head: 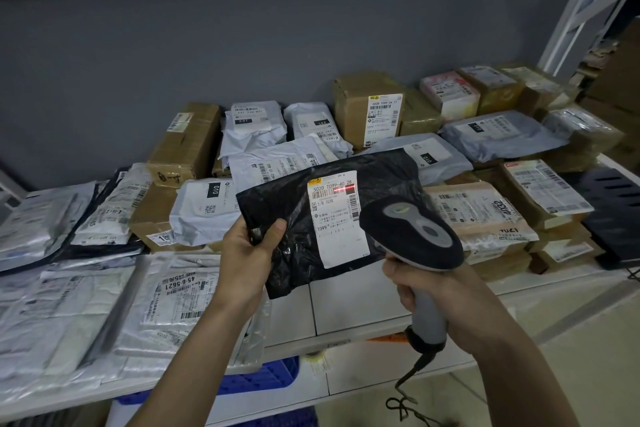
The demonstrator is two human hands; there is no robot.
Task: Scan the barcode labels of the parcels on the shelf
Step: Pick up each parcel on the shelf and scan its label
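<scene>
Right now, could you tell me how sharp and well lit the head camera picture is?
Head view: dim, even light; the white label on the black parcel is sharp, with the scanner's red line glowing on it; glare streaks the black plastic; shelf edges bow from wide-angle distortion.

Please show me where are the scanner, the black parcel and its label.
scanner (412,229): head view, on its dark head.
black parcel (294,250): head view, on the bare plastic beside the thumb.
label (341,232): head view, on the white middle.
</scene>
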